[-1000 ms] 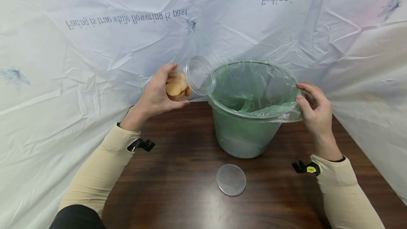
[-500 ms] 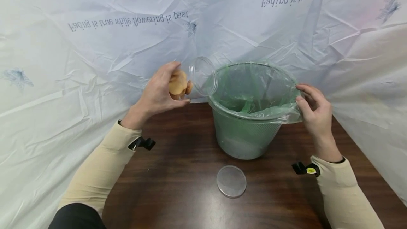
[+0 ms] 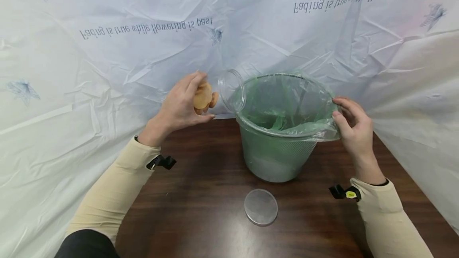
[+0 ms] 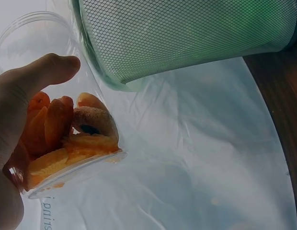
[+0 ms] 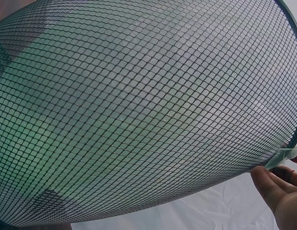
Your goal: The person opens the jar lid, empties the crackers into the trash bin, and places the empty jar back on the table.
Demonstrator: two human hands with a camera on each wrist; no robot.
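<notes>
In the head view my left hand (image 3: 181,104) grips a clear plastic jar (image 3: 220,92), tilted with its open mouth toward the bin. Round tan biscuits (image 3: 202,95) lie in the jar, largely behind my fingers; the left wrist view shows them piled near its base. The jar's mouth is by the left rim of a green mesh waste bin (image 3: 276,158). My right hand (image 3: 355,124) pinches the edge of the thin green bag (image 3: 324,132) that lines the bin, at its right rim. The bin stands upright.
A clear round lid (image 3: 261,207) lies on the dark wooden table (image 3: 193,218), in front of the bin. White printed plastic sheeting (image 3: 143,59) hangs behind the table and along both sides. Black wrist straps (image 3: 161,162) with cameras sit on both sleeves.
My left hand has shifted slightly right with the jar. Inside it, the biscuits have slid a little toward the mouth. My right hand stays on the bag's edge.
</notes>
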